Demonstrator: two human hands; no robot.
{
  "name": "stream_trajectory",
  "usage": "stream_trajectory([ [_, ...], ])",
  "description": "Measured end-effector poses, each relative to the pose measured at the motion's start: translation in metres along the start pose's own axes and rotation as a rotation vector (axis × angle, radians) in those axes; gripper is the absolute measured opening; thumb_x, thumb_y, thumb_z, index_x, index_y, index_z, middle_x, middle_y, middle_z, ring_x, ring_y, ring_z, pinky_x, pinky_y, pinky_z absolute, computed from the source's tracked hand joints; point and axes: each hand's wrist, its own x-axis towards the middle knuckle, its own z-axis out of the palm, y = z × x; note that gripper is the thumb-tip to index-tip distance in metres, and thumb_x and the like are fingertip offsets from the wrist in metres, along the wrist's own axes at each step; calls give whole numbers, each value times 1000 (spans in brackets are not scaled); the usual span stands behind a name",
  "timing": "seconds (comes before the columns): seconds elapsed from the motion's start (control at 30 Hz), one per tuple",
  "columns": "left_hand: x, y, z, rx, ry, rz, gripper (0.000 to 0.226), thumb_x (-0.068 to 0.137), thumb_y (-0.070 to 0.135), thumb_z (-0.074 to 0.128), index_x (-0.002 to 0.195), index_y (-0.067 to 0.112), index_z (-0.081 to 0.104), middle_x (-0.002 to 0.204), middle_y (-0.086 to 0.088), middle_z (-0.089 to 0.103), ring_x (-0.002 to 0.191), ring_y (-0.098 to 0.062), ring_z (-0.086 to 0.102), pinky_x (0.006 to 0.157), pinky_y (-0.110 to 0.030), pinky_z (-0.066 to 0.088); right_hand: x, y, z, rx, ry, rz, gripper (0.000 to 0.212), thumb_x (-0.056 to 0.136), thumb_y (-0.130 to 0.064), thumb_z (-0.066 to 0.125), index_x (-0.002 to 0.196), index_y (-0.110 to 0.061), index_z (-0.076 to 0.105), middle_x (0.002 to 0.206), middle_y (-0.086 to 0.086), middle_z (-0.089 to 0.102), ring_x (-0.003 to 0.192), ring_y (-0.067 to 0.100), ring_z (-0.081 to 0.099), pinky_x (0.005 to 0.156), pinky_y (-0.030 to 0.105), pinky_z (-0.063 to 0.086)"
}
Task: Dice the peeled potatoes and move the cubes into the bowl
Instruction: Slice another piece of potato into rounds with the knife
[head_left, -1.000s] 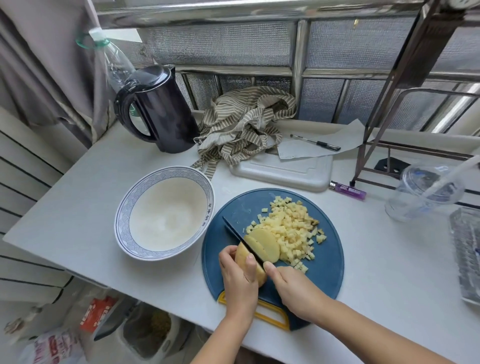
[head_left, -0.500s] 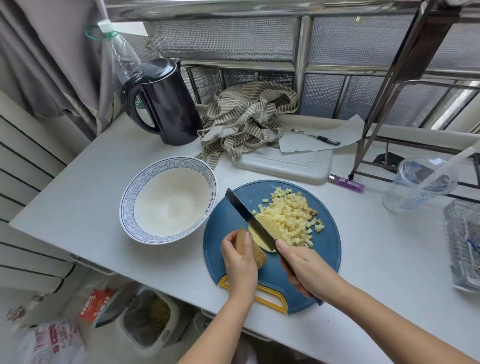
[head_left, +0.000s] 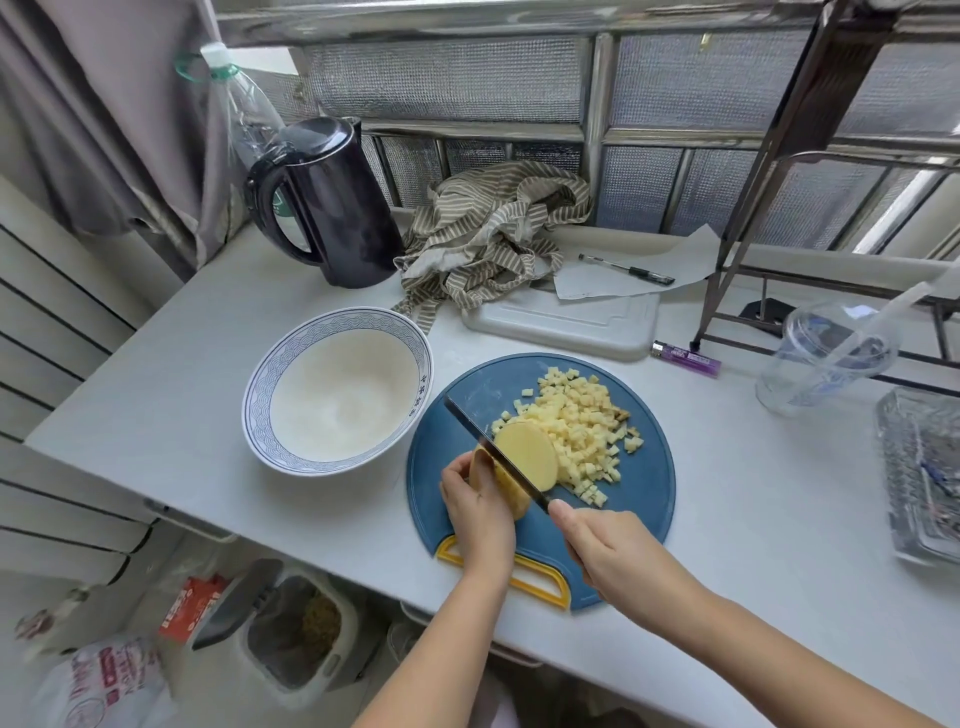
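On the round blue cutting board (head_left: 644, 483) lies a pile of small potato cubes (head_left: 582, 421). My left hand (head_left: 480, 506) grips a peeled potato piece (head_left: 511, 491) at the board's near left. A cut slice (head_left: 527, 454) leans against the pile, just right of the blade. My right hand (head_left: 613, 556) holds a black knife (head_left: 493, 449), its blade slanting between the held piece and the slice. A white bowl with a blue patterned rim (head_left: 337, 389) stands empty to the left of the board.
A black kettle (head_left: 332, 208), a striped cloth (head_left: 493, 234), a white board (head_left: 566, 322) with paper and pen, a purple lighter (head_left: 685, 358) and a plastic cup (head_left: 826, 358) stand behind. A glass tray (head_left: 924, 467) sits at the right edge. A bin (head_left: 291, 623) is below.
The knife came out of the potato, rose with its tip toward the bowl, and now sits between the held piece and the freed slice. The view has shifted down and closer.
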Motion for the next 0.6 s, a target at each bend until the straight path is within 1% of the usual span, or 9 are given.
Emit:
stream_trajectory([
  [0.07, 1, -1, 1, -2, 5, 4, 13, 99, 36, 48, 95, 23, 51, 107, -3, 55, 91, -5, 54, 74, -20, 39, -3, 0, 2, -23, 3, 3, 55, 98, -56, 28, 67, -11, 41, 61, 0, 41, 55, 8, 37, 60, 27, 34],
  [0.17, 3, -6, 1, -3, 28, 6, 21, 99, 36, 47, 99, 16, 54, 107, -6, 57, 95, -14, 56, 81, -28, 40, -7, -2, 5, -43, 1, 9, 55, 97, -57, 26, 68, -12, 40, 60, -1, 42, 54, 9, 39, 59, 25, 33],
  [0.27, 4, -8, 2, 4, 50, -1, 21, 99, 38, 46, 98, 18, 52, 106, -4, 57, 98, -17, 56, 86, -33, 42, -9, -2, 10, -91, 13, -3, 54, 98, -55, 24, 69, -12, 40, 62, 0, 42, 57, 11, 41, 62, 29, 35],
  [0.37, 1, -9, 0, 5, 39, 11, 18, 98, 39, 46, 95, 23, 51, 105, -3, 56, 98, -16, 55, 87, -34, 43, -10, -3, 14, -104, 14, -2, 54, 98, -55, 23, 69, -13, 40, 64, 1, 42, 62, 15, 41, 68, 36, 37],
  [0.5, -1, -14, -3, 13, -1, 70, 11, 99, 35, 44, 93, 28, 48, 107, -4, 55, 103, -18, 54, 91, -35, 43, -12, -2, 16, -155, -1, 12, 51, 100, -53, 20, 70, -16, 38, 67, 1, 42, 69, 21, 44, 72, 37, 37],
  [0.53, -1, -14, -3, 16, -12, 85, 11, 99, 36, 44, 94, 28, 48, 107, -4, 54, 103, -19, 54, 91, -35, 44, -12, -1, 15, -163, -4, 15, 51, 100, -53, 19, 71, -16, 38, 67, 0, 42, 69, 21, 45, 72, 37, 37],
  [0.6, -2, -15, -4, 17, -33, 119, 18, 94, 45, 42, 94, 28, 47, 107, -6, 54, 101, -18, 54, 88, -32, 44, -12, -1, 12, -183, -20, 20, 50, 100, -53, 19, 71, -17, 38, 68, 0, 42, 69, 20, 43, 73, 37, 38],
])
